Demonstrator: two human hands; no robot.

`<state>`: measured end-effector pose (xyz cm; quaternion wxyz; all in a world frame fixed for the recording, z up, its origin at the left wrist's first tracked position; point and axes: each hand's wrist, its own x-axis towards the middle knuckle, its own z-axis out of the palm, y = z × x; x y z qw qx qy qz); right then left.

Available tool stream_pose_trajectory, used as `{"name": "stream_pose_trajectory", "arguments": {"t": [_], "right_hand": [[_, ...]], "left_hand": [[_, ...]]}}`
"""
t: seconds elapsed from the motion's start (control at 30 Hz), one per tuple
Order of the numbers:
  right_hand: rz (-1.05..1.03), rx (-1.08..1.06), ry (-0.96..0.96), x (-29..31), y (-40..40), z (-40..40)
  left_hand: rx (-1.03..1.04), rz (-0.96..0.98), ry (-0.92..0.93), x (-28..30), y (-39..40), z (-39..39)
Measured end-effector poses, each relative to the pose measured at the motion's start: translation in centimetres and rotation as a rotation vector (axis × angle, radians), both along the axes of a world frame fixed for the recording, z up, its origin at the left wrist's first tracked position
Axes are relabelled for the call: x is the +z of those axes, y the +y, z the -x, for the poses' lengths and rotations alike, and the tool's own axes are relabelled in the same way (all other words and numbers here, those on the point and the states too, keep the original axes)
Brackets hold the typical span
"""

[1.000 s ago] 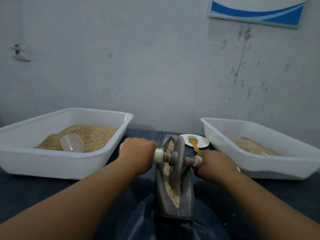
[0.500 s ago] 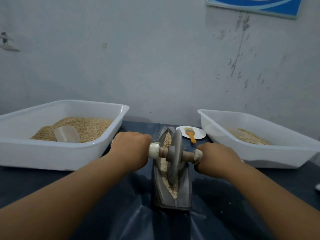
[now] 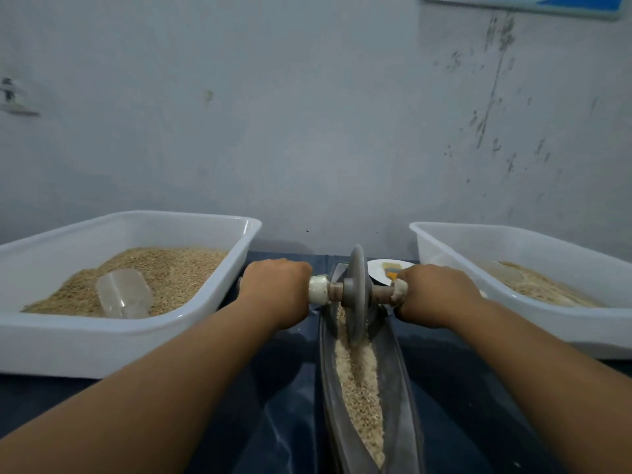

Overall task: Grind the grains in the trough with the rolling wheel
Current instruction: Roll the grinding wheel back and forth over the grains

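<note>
A grey rolling wheel (image 3: 355,295) stands upright in the far part of a narrow grey trough (image 3: 400,405). Pale crushed grains (image 3: 359,381) lie along the trough's groove, from the wheel toward me. An axle runs through the wheel with white-wrapped ends. My left hand (image 3: 275,292) grips the left end of the axle. My right hand (image 3: 434,292) grips the right end. Both fists hide the handle tips.
A white tub (image 3: 143,336) at left holds brown grain and a clear plastic scoop (image 3: 123,294). Another white tub (image 3: 561,323) at right holds paler ground grain. A small white plate (image 3: 386,268) with an orange-handled brush sits behind the wheel. A grey wall stands close behind.
The wheel has rolled away from me toward the far end of the trough, both hands going with it. More of the grain in the near groove now shows.
</note>
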<state>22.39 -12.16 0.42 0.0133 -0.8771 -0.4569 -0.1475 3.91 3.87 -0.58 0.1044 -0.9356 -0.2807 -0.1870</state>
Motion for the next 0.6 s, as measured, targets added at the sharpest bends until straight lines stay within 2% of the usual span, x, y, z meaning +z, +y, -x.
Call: {"name": "stream_pose_trajectory", "arguments": {"t": [0.33,0.6], "right_hand": [[0.146,0.049,-0.011,1.7,-5.9,6.9],[0.140,0.030,0.002,1.8,-8.3,8.2]], "left_hand": [[0.000,0.099,0.060,-0.7,-4.9,6.4],[-0.034,0.033,0.033,-0.2,-6.2,7.8]]}}
